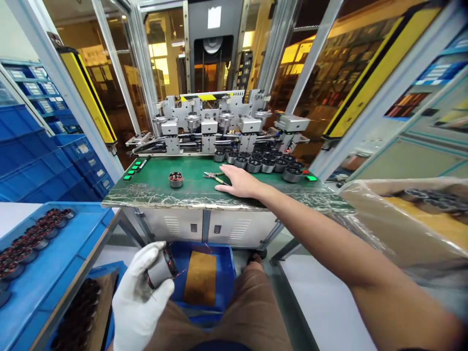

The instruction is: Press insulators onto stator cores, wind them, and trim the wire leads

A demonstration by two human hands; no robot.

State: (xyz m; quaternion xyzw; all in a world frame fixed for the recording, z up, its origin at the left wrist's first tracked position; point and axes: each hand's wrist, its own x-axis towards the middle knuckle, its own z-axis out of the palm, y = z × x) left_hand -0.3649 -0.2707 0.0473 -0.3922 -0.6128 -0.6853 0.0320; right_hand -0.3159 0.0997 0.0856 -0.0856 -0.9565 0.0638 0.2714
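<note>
My left hand [136, 297], in a white glove, is closed around a grey motor stator [160, 271] above my lap. Copper windings show at the stator's end, and thin loose wire ends stick out. My bare right hand [242, 183] reaches over the green worktop, its thumb and fingers apart on either side of the handles of small cutting pliers [212, 175]. The pliers lie on the worktop with their jaws pointing left; whether the fingers touch the handles is hard to tell. Left of them, another wound stator [176, 180] stands upright on its own.
Several dark-topped stators [268, 165] crowd the worktop's right rear, before a metal fixture [209, 127]. A blue tray [75, 243] with wound stators is at left. Below the worktop sits a blue bin [228, 273]. At right stands a plastic-lined box [373, 214]. Yellow-framed bars [87, 95] flank the station.
</note>
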